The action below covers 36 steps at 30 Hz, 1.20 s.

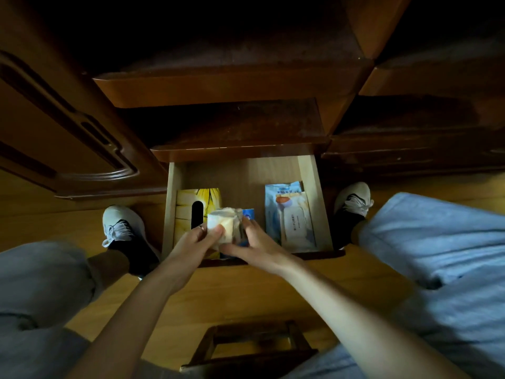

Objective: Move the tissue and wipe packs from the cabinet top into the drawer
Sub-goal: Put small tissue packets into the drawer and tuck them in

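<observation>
The drawer [314,192] of the dark wooden cabinet stands pulled out below me. Over its middle I hold a small pale tissue pack [222,222] with both hands: my left hand [195,239] grips its left side and my right hand [252,242] its right side. A yellow tissue box [188,203] with a dark slot lies in the drawer's left part. A blue pack [249,213] peeks out just behind the held pack. Two wipe packs [291,214] lie stacked on the right side of the drawer.
The cabinet top [232,127] above the drawer is dark, with stepped wooden ledges behind it. A carved wooden door [68,138] is at the left. My shoes [120,225] rest on the wooden floor on both sides. A stool frame [254,348] sits below my arms.
</observation>
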{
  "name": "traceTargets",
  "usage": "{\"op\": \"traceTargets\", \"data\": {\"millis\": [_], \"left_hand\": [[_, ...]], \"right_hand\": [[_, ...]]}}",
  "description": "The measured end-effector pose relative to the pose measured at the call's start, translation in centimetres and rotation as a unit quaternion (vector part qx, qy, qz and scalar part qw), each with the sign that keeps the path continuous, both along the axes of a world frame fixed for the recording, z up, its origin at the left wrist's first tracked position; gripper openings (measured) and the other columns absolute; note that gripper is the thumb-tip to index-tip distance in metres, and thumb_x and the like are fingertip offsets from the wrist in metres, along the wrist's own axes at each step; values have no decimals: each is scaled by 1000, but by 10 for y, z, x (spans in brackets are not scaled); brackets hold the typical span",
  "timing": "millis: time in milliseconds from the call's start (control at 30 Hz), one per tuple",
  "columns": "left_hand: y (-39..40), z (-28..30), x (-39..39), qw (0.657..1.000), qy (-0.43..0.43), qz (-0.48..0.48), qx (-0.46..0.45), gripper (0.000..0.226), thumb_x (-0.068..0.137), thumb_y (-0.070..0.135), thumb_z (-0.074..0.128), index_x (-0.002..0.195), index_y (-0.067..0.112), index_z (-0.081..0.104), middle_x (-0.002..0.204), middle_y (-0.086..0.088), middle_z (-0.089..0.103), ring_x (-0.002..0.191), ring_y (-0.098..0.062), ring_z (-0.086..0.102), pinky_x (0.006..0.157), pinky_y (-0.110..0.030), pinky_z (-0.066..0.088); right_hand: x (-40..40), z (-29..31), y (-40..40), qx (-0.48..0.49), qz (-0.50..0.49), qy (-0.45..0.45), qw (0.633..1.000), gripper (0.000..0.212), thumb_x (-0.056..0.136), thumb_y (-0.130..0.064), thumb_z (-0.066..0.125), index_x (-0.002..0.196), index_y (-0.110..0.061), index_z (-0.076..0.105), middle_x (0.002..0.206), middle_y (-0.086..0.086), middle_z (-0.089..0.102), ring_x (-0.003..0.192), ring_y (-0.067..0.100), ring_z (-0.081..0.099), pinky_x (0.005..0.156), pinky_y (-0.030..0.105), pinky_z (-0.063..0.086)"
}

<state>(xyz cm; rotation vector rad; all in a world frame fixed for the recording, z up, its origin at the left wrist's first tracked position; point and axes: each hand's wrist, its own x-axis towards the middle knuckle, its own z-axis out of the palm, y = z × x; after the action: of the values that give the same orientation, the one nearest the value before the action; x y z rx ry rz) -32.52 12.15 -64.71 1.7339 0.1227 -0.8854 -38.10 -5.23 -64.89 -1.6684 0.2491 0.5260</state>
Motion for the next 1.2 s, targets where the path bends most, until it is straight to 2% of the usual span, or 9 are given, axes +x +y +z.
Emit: {"op": "traceTargets", "data": {"millis": [67, 200, 267, 433, 567, 767, 900, 1067, 1200], "left_hand": [[-1, -2, -2, 998, 55, 19, -12, 34, 103, 36, 52, 116, 10, 70, 112, -9, 75, 110, -23, 68, 99, -36, 53], [-10, -3, -3, 993, 105, 37, -44, 30, 106, 30, 48, 120, 13, 68, 119, -11, 73, 114, -27, 67, 102, -38, 50], [-14, -4, -2, 992, 112, 28, -51, 32, 105, 33, 49, 123, 14, 67, 119, -9, 74, 115, -27, 68, 104, -40, 50], [-20, -8, 5, 994, 94, 35, -43, 29, 99, 48, 53, 122, 33, 63, 121, 3, 67, 116, -20, 62, 87, -32, 52], [-12, -19, 27, 995, -14, 97, 27, 37, 99, 36, 60, 136, 30, 56, 126, 10, 58, 119, -12, 53, 77, -18, 41], [8, -31, 61, 973, -147, -5, 179, 41, 96, 33, 62, 136, 23, 59, 127, -1, 66, 117, -19, 61, 97, -34, 52], [32, -50, 71, 881, -314, -125, 330, 47, 95, 34, 62, 139, 23, 56, 150, -3, 48, 146, -26, 31, 118, -44, 31], [53, -83, 71, 871, -314, -169, 338, 83, 94, 30, 61, 160, 15, 14, 171, -6, 2, 157, -26, -2, 126, -48, 16], [56, -97, 65, 868, -321, -187, 330, 93, 92, 25, 59, 161, 8, 0, 169, -11, -18, 155, -28, -19, 126, -51, 14]], "right_hand": [[-2, -5, 0, -26, -1, -15, 1000, 47, 91, -42, 73, 125, -57, 44, 103, -54, 53, 100, -28, 51, 77, -2, 41], [-3, -17, -7, -63, -16, -15, 998, 93, 87, -36, 76, 156, -44, 14, 135, -25, 52, 108, -13, 57, 82, 4, 42], [-2, -22, -14, -76, -14, -23, 997, 102, 83, -35, 80, 154, -49, 8, 130, -29, 49, 105, -3, 63, 77, 10, 48], [17, -24, -54, -100, -100, -12, 990, 85, 61, -47, 88, 131, -53, 39, 112, -27, 57, 103, -1, 61, 77, 20, 49], [33, -29, -115, -123, -214, 20, 969, 82, 76, -19, 83, 142, -38, 37, 113, -17, 56, 105, 4, 59, 72, 16, 46], [62, -54, -99, -134, -162, 69, 975, 75, 83, -21, 71, 145, -49, 39, 128, -4, 53, 104, 9, 58, 76, 24, 48], [100, -76, -67, -135, -179, 100, 969, 76, 83, -32, 75, 144, -28, 30, 134, -1, 52, 117, 21, 58, 96, 43, 51], [164, -92, -27, -83, -176, 86, 977, 46, 86, -26, 73, 126, -24, 49, 111, -2, 66, 87, 9, 69, 55, 14, 53], [209, -110, 8, -59, -190, 82, 977, 26, 88, -20, 66, 112, -31, 66, 105, -5, 73, 73, -1, 65, 51, 11, 47]]}}
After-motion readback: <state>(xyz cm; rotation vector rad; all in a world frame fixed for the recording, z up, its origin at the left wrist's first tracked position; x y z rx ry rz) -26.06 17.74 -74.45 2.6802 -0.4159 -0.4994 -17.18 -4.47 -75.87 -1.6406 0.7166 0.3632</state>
